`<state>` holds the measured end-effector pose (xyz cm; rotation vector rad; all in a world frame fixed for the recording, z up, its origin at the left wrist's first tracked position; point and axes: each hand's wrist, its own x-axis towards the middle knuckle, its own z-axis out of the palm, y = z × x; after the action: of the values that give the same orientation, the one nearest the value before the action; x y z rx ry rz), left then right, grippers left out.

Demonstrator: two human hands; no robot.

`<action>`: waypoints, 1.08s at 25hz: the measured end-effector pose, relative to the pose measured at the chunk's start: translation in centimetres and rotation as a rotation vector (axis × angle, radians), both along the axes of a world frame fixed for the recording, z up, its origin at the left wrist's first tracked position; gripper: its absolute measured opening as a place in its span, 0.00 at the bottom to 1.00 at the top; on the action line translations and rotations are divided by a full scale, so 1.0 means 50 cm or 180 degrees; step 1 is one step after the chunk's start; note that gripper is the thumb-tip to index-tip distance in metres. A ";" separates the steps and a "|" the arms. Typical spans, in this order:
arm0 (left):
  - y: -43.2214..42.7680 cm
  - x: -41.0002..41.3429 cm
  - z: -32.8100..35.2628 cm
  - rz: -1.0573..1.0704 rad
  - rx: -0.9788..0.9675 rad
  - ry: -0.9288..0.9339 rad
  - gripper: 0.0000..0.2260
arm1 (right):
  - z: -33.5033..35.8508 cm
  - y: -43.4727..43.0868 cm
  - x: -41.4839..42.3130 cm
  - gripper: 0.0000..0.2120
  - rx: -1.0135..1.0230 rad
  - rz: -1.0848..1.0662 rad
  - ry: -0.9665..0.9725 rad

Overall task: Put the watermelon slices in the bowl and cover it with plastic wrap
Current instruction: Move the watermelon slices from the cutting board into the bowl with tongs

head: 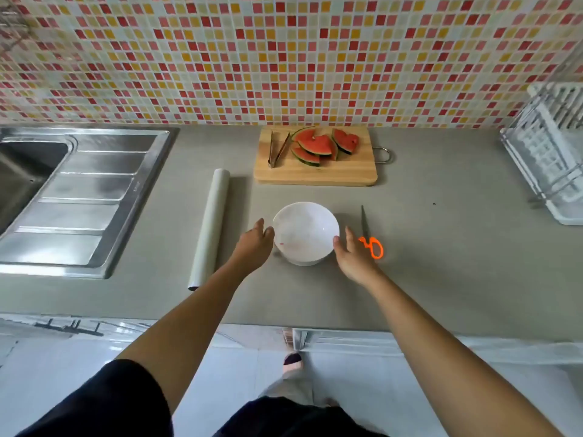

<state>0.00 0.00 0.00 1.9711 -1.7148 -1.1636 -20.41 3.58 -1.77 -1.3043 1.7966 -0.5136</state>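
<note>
The head view shows both hands open, the left hand [256, 241] and right hand [352, 254] flanking the empty white bowl [305, 232] on the table [441, 263]. The watermelon slices [321, 146] lie on the cutting board [315, 173]; the plastic wrap [210, 222] lies left.

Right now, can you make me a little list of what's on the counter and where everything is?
bowl: white bowl, empty, middle of the counter
left hand: open, at the bowl's left rim
right hand: open, at the bowl's right rim
watermelon slices: on the wooden cutting board, behind the bowl
tongs: on the board, left of the slices
plastic wrap roll: left of the bowl
scissors: orange handles, right of the bowl
sink: far left
</note>
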 end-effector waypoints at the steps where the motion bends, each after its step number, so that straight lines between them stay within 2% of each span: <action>1: -0.008 -0.001 -0.005 0.0069 0.0039 0.0128 0.23 | -0.004 -0.006 0.005 0.27 0.0010 -0.0049 -0.0078; 4: -0.028 -0.010 -0.022 0.0060 -0.0060 0.0547 0.19 | -0.018 -0.022 0.016 0.20 -0.0278 -0.0250 -0.0454; 8: -0.101 -0.028 -0.016 -0.0051 -0.0295 0.0704 0.19 | 0.001 -0.096 -0.005 0.21 -0.0441 -0.0635 -0.0409; 16: -0.194 -0.038 -0.044 0.0061 -0.0120 0.0771 0.19 | -0.007 -0.178 -0.016 0.21 -0.0269 -0.0500 -0.0589; 19: -0.205 -0.038 -0.052 -0.0056 -0.0143 0.0541 0.19 | -0.019 -0.187 -0.019 0.20 -0.0319 -0.0633 -0.0663; 21: -0.228 -0.031 -0.053 -0.0086 -0.0327 0.0175 0.19 | -0.035 -0.194 -0.023 0.17 -0.0392 -0.0823 -0.0478; 24: -0.313 -0.019 -0.045 0.0195 -0.0688 -0.0238 0.18 | -0.049 -0.213 -0.018 0.18 -0.0321 -0.1016 -0.0443; 27: -0.421 -0.027 -0.035 0.0163 -0.0850 -0.0554 0.18 | -0.058 -0.231 -0.005 0.17 -0.0316 -0.0976 -0.0450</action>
<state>-1.34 -21.07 -1.73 1.9832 -1.7844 -0.7202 -20.65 -7.96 -4.66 -1.0321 1.8798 -0.8513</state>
